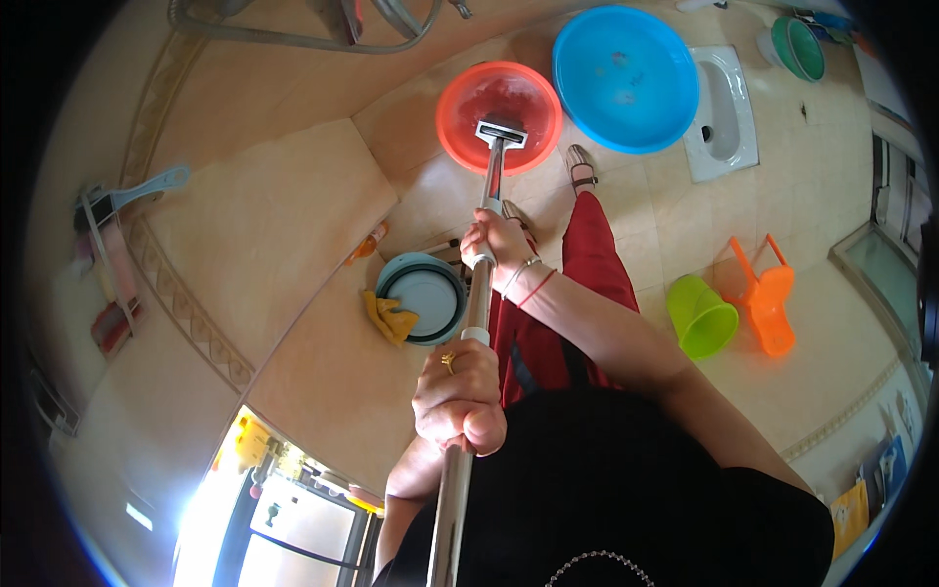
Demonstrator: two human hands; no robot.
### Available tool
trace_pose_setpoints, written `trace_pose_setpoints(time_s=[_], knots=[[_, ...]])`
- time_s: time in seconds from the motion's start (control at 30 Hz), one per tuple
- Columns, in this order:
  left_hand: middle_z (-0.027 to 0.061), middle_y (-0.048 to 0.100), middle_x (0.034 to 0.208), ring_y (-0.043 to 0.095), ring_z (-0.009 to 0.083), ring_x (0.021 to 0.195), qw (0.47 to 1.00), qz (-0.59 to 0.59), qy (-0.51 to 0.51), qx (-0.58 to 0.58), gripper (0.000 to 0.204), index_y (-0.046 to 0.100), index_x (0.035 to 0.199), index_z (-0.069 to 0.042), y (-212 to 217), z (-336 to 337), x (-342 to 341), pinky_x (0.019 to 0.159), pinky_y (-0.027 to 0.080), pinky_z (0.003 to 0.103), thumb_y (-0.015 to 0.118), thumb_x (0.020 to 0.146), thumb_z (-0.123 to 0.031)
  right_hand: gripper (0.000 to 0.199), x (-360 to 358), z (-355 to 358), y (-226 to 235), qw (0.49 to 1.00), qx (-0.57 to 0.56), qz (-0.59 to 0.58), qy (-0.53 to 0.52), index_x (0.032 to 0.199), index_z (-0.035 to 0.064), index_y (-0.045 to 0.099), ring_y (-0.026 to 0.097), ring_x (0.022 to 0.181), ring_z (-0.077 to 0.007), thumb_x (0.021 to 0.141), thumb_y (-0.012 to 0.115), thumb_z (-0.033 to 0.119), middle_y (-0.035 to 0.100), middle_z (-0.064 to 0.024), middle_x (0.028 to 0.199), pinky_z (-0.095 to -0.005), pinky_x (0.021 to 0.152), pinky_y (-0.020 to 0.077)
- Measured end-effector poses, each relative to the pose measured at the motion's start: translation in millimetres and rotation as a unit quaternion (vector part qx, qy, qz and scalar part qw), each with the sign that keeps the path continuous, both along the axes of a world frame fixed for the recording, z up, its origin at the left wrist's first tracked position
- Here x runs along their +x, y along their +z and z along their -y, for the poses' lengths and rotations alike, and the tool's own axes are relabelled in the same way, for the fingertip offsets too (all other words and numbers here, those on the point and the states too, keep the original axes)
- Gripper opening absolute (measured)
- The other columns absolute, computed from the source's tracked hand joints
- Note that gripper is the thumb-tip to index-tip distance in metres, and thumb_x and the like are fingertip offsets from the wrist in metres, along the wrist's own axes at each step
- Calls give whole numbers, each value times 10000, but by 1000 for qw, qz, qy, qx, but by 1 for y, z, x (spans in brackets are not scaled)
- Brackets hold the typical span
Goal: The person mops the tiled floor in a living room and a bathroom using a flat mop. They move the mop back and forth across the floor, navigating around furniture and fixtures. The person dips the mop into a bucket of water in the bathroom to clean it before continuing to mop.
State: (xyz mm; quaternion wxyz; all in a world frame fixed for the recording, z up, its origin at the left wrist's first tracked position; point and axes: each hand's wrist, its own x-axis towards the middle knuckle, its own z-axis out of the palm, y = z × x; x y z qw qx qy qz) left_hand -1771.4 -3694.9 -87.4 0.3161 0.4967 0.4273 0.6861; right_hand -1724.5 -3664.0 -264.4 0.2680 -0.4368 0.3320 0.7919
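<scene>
A squeeze mop [479, 305] with a long metal pole runs away from me, held in both fists. My left hand [458, 396], a gold ring on one finger, is wrapped round the nearer part of the pole. Farther along, my right hand [497, 245] grips the pole too, with bracelets and a red string at its wrist. The white mop head [502, 132] lies within the outline of an orange-red basin [451, 110] on the floor. Whether its underside touches the basin's bottom is hidden.
Beside the basin stands a large blue tub [626, 83], then a white squat toilet [722, 112]. To the left sits a grey-blue basin [423, 296] with a yellow cloth [390, 318]. At right are a lime bucket [702, 316] and an orange plastic stool [769, 298].
</scene>
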Motion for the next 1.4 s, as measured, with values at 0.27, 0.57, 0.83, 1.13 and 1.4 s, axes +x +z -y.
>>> trace_pose_setpoints(time_s=[0.27,0.57,0.83,1.13,1.4], knots=[[18,450,511,434,164,387,999,-1,-30,-27,319,394,623,-78,8,-18,10,397,401,295,546,902,-97,134,10,-36,-109,987,-136,-67,-56,776,121,468,459,503,-133,875,555,95,393,-4,614,-269,453,406],[3,404,452,360,132,338,999,-38,4,-6,313,353,542,-104,12,-31,3,373,400,278,573,764,-83,156,4,-54,-271,994,-94,-48,-7,763,120,410,411,423,-127,880,509,90,375,3,552,-271,386,342],[4,414,415,361,113,284,998,-57,7,-15,495,320,465,-116,10,-5,16,347,348,252,475,931,-175,201,9,-44,-255,985,-125,-114,-25,718,169,447,454,450,-94,908,511,174,434,36,564,-227,385,391],[10,450,524,442,157,398,998,-9,-65,-2,305,404,630,-60,2,1,2,410,418,310,537,905,-68,68,10,0,-74,986,-109,-98,-82,853,151,515,494,542,-113,912,540,175,449,23,626,-278,489,415],[11,457,529,443,158,401,996,-23,-82,-19,327,409,648,-63,5,-8,0,411,418,303,549,937,-126,59,10,-3,-5,994,-67,-56,-68,942,113,499,492,526,-137,923,534,157,467,-11,657,-296,466,429]])
